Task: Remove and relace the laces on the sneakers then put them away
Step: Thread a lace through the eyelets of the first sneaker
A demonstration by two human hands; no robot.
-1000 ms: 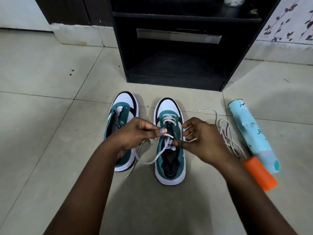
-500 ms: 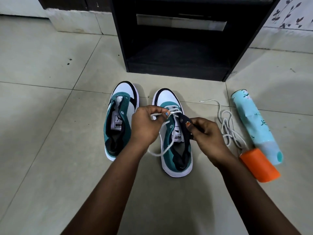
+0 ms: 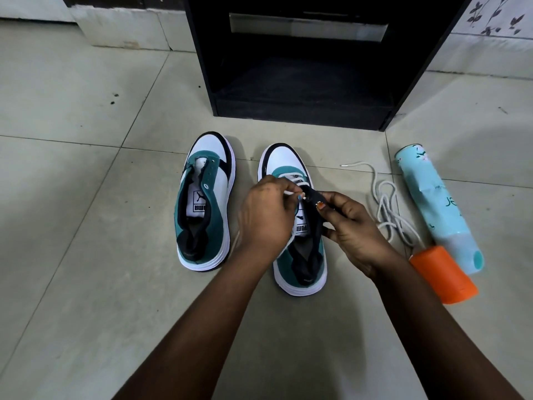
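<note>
Two green, white and black sneakers stand side by side on the tiled floor, toes pointing away from me. The left sneaker [image 3: 205, 203] has no lace. The right sneaker [image 3: 300, 235] carries a white lace [image 3: 297, 180] through its front eyelets. My left hand [image 3: 266, 217] pinches the lace's end just above the right sneaker's eyelet flap. My right hand [image 3: 354, 232] grips that dark flap between thumb and fingers. A second, loose white lace [image 3: 388, 209] lies tangled on the floor right of the shoes.
A black open shelf unit [image 3: 302, 82] stands directly behind the sneakers. A folded light-blue umbrella [image 3: 435, 209] with an orange handle [image 3: 444, 275] lies on the floor at the right, next to the loose lace.
My left hand has moved the lace end up to the right sneaker's flap. My right hand has taken hold of the flap. The view has tilted down and closer.
</note>
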